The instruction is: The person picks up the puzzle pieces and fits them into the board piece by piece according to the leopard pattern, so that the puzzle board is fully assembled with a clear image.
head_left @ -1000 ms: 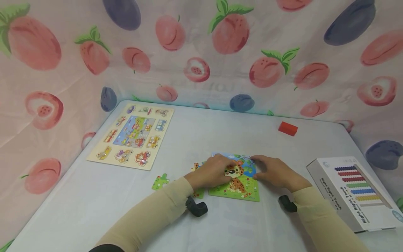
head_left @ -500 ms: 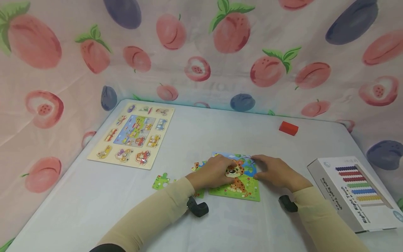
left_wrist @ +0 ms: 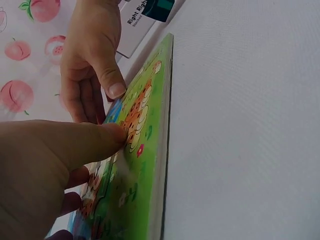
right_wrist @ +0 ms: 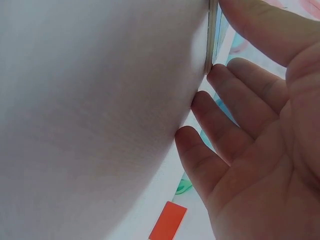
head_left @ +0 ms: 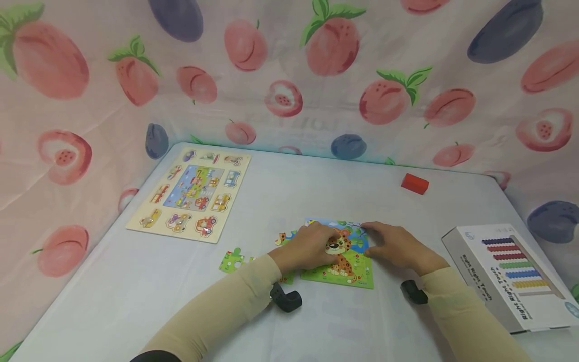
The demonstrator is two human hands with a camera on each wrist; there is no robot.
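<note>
A square jigsaw puzzle with a leopard on green grass lies on the white table, its near edge toward me. My left hand rests on its left part; in the left wrist view the straight thumb touches the picture and other fingertips touch it further down. My right hand is at the puzzle's right edge, thumb and fingers spread; in the right wrist view its fingers reach along the board's edge and the table. Loose puzzle pieces lie left of the puzzle, some partly hidden by my left arm.
A wooden vehicle puzzle board lies at the back left. A red block sits at the back right. The white box with coloured strips stands at the right. A fruit-print cloth hangs behind the table.
Both hands stay in nearly the same place on and beside the leopard puzzle. The head view shifts very slightly.
</note>
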